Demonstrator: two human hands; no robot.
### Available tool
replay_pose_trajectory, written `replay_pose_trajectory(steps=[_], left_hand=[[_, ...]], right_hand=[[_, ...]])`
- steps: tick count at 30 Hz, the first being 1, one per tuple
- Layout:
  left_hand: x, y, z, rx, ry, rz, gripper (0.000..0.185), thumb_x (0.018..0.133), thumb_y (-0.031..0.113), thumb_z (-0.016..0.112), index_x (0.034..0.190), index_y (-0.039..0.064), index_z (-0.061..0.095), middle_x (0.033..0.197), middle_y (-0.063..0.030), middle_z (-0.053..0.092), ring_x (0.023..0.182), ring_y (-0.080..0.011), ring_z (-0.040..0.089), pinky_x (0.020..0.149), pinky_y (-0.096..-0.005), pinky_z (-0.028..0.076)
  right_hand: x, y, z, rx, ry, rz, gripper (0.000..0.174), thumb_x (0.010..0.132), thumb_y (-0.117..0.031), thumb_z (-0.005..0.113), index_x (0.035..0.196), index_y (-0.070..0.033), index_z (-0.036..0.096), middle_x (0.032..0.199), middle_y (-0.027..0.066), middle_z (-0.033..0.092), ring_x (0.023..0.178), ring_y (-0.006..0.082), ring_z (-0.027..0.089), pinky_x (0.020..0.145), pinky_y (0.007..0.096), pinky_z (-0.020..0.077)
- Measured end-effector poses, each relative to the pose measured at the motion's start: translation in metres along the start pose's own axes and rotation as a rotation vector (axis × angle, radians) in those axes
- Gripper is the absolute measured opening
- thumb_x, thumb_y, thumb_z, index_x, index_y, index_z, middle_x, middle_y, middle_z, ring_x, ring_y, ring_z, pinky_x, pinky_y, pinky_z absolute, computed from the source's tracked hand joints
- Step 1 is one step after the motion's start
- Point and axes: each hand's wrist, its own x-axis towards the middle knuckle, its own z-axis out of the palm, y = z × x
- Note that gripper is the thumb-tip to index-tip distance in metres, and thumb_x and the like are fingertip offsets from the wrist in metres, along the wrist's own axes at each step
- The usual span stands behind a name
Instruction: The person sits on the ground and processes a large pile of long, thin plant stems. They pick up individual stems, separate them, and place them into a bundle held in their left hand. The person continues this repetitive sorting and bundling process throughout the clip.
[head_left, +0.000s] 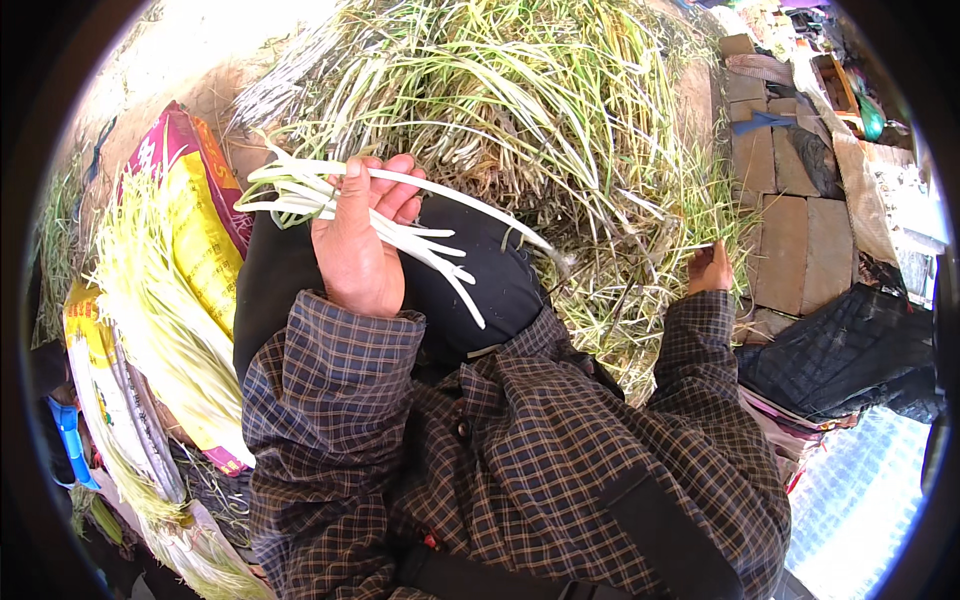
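My left hand (360, 240) is closed around a small bundle of peeled white stalks (431, 244), which look like young garlic shoots, above my dark trouser knee (480, 255). One longer stalk in it still carries a brownish root end (562, 259). Out to the right, my right hand (709, 270) reaches among loose green leaves and trimmings (712, 202). Whether its fingers grip any of them is hard to make out. In front of me lies a large heap of unpeeled green shoots (487, 90), with dry husks and soil among their white lower ends.
At my left, cleaned pale shoots (165, 300) lie on a yellow and purple printed sack (199, 232). More shoots (195, 555) rest lower left. Paving bricks (784, 232) border the right side, beside a black sheet (832, 360) and a translucent plastic sheet (855, 502).
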Motion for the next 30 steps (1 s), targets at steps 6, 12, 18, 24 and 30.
replay_pose_trajectory(steps=[6, 12, 18, 24, 30], left_hand=[[-0.004, -0.011, 0.003, 0.044, -0.121, -0.084, 0.027, 0.083, 0.029, 0.053, 0.090, 0.003, 0.050, 0.087, -0.0135, 0.059, 0.077, -0.0217, 0.059, 0.062, -0.0267, 0.047], [-0.001, -0.020, 0.004, -0.034, -0.094, -0.151, 0.025, 0.082, 0.025, 0.055, 0.095, 0.004, 0.051, 0.091, -0.0105, 0.059, 0.079, -0.0182, 0.058, 0.062, -0.0246, 0.046], [-0.024, -0.045, 0.008, 0.214, -0.368, -0.252, 0.029, 0.082, 0.023, 0.055, 0.104, 0.005, 0.051, 0.102, -0.0075, 0.056, 0.087, -0.0137, 0.054, 0.058, -0.0209, 0.041], [-0.012, -0.039, 0.009, 0.076, -0.194, -0.143, 0.024, 0.083, 0.028, 0.054, 0.093, 0.007, 0.051, 0.096, -0.0101, 0.057, 0.085, -0.0176, 0.056, 0.060, -0.0231, 0.041], [-0.004, -0.019, -0.002, 0.000, 0.001, -0.037, 0.030, 0.082, 0.030, 0.053, 0.100, 0.005, 0.048, 0.092, -0.0111, 0.058, 0.079, -0.0164, 0.057, 0.062, -0.0248, 0.042]], right_hand=[[-0.101, -0.024, 0.077, -0.704, -0.762, -0.312, 0.017, 0.082, -0.018, 0.052, 0.090, -0.003, 0.051, 0.077, 0.0066, 0.056, 0.067, 0.0126, 0.053, 0.063, 0.0276, 0.0486], [-0.183, -0.005, 0.146, -0.707, -1.126, -0.707, 0.028, 0.074, -0.018, 0.062, 0.097, -0.003, 0.054, 0.087, 0.0109, 0.057, 0.081, 0.0193, 0.055, 0.069, 0.0304, 0.0451], [-0.196, -0.006, 0.148, -0.643, -1.132, -0.429, 0.012, 0.077, -0.011, 0.060, 0.080, -0.001, 0.054, 0.066, 0.0088, 0.053, 0.059, 0.0127, 0.050, 0.055, 0.0256, 0.0408], [-0.158, 0.010, 0.103, -0.515, -1.023, -0.064, 0.012, 0.079, -0.011, 0.056, 0.070, -0.007, 0.050, 0.057, -0.0009, 0.048, 0.049, 0.0092, 0.041, 0.047, 0.0209, 0.0354], [-0.083, 0.010, 0.028, 0.147, -0.271, 0.349, 0.022, 0.089, -0.027, 0.039, 0.074, -0.011, 0.045, 0.058, -0.0019, 0.040, 0.050, 0.0074, 0.033, 0.042, 0.0202, 0.0265]])
